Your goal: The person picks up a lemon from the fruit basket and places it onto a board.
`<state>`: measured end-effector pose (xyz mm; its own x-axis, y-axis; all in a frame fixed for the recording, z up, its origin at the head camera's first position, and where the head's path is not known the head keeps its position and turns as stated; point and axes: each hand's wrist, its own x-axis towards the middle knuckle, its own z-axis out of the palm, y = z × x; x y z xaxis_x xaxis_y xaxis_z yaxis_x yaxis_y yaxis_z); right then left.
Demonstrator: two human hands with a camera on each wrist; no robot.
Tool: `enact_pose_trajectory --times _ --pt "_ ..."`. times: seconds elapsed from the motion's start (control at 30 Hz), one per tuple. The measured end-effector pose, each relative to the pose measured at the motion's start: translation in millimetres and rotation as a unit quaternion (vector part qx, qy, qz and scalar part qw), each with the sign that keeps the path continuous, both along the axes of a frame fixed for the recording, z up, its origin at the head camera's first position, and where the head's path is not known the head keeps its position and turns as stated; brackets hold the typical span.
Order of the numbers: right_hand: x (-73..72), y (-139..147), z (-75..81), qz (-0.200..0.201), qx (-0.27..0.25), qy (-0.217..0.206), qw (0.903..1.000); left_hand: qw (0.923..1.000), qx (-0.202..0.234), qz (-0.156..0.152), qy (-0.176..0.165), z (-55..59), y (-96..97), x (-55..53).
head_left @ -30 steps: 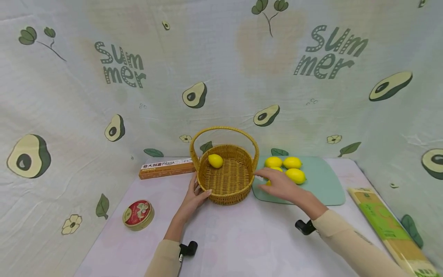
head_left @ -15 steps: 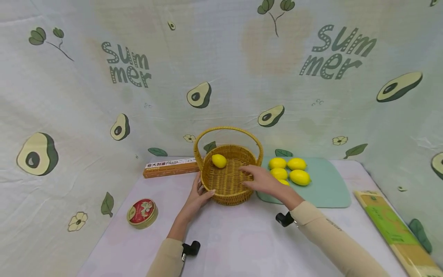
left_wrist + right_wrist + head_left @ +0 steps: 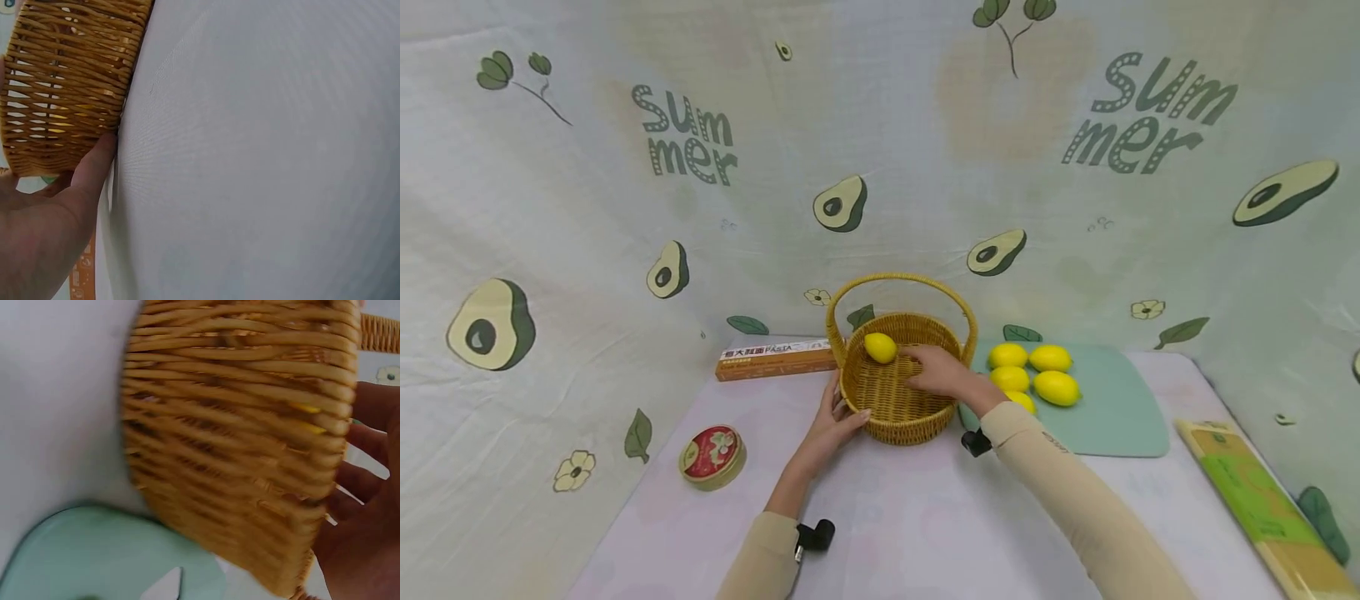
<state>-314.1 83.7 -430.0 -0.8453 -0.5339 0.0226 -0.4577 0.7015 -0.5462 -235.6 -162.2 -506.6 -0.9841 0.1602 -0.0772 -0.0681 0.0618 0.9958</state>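
A woven wicker basket (image 3: pixel 895 396) with an arched handle stands at the back middle of the table, with one yellow lemon (image 3: pixel 880 348) inside at its left. My left hand (image 3: pixel 826 429) holds the basket's front left side, thumb at the rim and fingers along the outer wall. In the left wrist view, that hand (image 3: pixel 53 219) lies against the weave. My right hand (image 3: pixel 938 372) reaches over the right rim into the basket, its fingertips close to the lemon. The right wrist view has the right hand (image 3: pixel 365 487) behind the wall, fingers spread, nothing visible between them.
Several lemons (image 3: pixel 1057 388) lie on a pale green board (image 3: pixel 1112 417) right of the basket. A pasta box (image 3: pixel 775 361) is at the back left, a round red and gold tin (image 3: pixel 712 457) nearer. A long noodle packet (image 3: pixel 1262 500) lies along the right side.
My right hand has moved left from beside the basket's right rim to inside it, up to the lemon. The left hand keeps its hold on the basket. The head view has shifted slightly.
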Motion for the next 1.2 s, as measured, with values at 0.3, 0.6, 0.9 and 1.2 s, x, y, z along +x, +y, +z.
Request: enact_pose_trajectory --times 0.3,0.6,0.9,1.2 --pt "-22.2 -12.1 6.3 0.003 0.076 0.005 0.9971 0.9998 -0.015 -0.006 -0.007 -1.8 6.1 1.3" --pt "-41.7 -29.0 12.5 0.004 0.062 0.015 0.9979 0.9997 -0.025 0.003 0.002 3.7 4.0 -0.8" --pt "-42.8 -34.5 16.3 0.033 0.059 -0.062 0.9958 0.9998 -0.020 0.004 0.005 4.2 -0.8 -2.7" --pt "-36.4 -44.2 25.9 0.044 0.084 -0.086 0.9918 0.9999 -0.015 0.004 -0.007 0.9 -1.6 0.3"
